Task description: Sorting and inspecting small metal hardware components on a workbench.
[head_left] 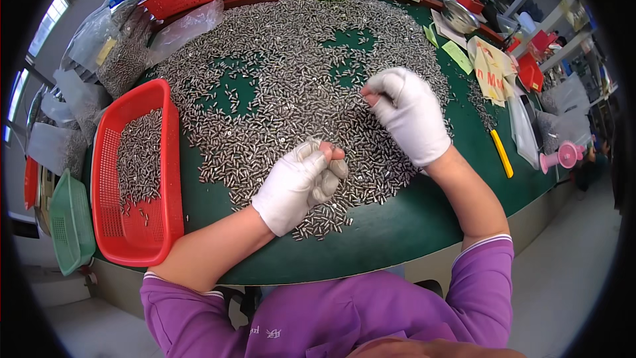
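Small silvery metal pins [278,46] cover much of the green tabletop [397,232] in a wide, loose layer. Over the near part of this layer is my left hand [298,185], in a white glove with bare fingertips showing. Its fingers are curled together, thumb against forefinger; whatever they hold is too small to make out. My right hand [412,119], gloved the same way, hovers farther back and to the right above the pins. Thumb and forefinger meet in a pinch, and their contents cannot be made out.
At left stands a red plastic basket [173,185] with more pins inside, beside a green basket [71,225]. Filled clear bags [126,53] lean behind. To the right are a yellow-handled tool [501,154], paper slips [457,57] and a pink fan-like item [563,156].
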The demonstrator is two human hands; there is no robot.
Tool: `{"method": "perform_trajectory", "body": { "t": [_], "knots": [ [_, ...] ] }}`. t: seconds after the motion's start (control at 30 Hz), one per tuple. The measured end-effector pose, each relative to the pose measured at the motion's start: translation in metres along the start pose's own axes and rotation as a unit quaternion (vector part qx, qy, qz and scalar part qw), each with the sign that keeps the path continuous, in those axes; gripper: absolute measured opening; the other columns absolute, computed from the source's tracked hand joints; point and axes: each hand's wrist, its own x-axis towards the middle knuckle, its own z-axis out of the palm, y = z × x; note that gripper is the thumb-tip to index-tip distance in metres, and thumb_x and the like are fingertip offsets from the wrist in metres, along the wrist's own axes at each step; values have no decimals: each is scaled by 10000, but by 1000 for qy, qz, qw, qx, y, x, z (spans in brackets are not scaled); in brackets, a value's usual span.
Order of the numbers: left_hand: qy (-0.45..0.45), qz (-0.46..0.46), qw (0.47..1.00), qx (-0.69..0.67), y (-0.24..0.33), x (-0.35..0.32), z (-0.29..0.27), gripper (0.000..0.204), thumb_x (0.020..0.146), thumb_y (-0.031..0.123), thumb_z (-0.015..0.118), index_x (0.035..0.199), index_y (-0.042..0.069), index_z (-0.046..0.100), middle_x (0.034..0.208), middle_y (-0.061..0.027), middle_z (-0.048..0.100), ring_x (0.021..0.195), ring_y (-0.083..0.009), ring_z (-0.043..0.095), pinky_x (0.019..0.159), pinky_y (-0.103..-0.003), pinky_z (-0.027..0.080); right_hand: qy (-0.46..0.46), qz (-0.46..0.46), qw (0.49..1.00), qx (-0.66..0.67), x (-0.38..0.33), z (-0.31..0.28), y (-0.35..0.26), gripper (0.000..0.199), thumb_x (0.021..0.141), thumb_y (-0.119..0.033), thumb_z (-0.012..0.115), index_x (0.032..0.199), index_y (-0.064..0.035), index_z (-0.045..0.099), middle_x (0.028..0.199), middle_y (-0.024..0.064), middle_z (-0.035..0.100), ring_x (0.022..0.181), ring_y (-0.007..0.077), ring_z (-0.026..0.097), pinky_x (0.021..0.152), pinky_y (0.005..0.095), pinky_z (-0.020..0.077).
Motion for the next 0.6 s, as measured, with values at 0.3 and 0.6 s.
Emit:
{"method": "perform_trajectory", "body": {
  "t": [0.3,0.6],
  "knots": [
    [27,4,999,25,-2,0,3,140,915,266,600,964,137,575,829,31,591,648,-46,507,541,-165,358,-138,-79,981,113,-7,-5,-29,189,697,-137,741,867,-90,672,933,73,619,906,253,593,782,350,486],
    [-31,25,999,11,3,-4,9,173,914,209,606,1043,98,577,845,12,594,615,-32,490,529,-149,384,-202,84,918,331,-16,2,-28,154,780,-173,713,871,-68,646,1011,67,601,967,171,573,856,307,461]
  ]
}}
